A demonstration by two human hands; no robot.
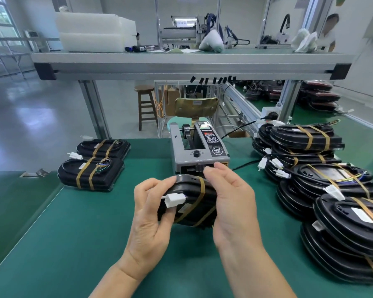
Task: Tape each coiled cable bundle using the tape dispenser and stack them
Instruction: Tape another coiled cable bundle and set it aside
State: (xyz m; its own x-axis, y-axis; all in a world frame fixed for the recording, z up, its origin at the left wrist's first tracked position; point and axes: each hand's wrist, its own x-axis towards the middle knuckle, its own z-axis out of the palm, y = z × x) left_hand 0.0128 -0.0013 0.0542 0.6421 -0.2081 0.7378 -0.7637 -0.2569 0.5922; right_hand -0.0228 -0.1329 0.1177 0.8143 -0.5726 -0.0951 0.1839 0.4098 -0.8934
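Note:
Just above the green mat, in front of the grey tape dispenser [199, 152], I hold a black cable bundle [192, 202] with tan bands and a white connector. My left hand [152, 214] grips its left end, thumb on the top edge and fingers under. My right hand [232, 203] holds its right side, with thumb and forefinger pinched close at the dispenser's outlet; whether they hold tape I cannot tell. Two banded bundles [94, 164] lie side by side at the back left. A large pile of bundles [323, 179] fills the right side.
The green mat [91, 229] spreads across the bench, whose left edge drops off near the bundles. An aluminium shelf [192, 65] spans overhead with white boxes on it. A wooden stool and chair stand behind the bench. A person stands at the far right.

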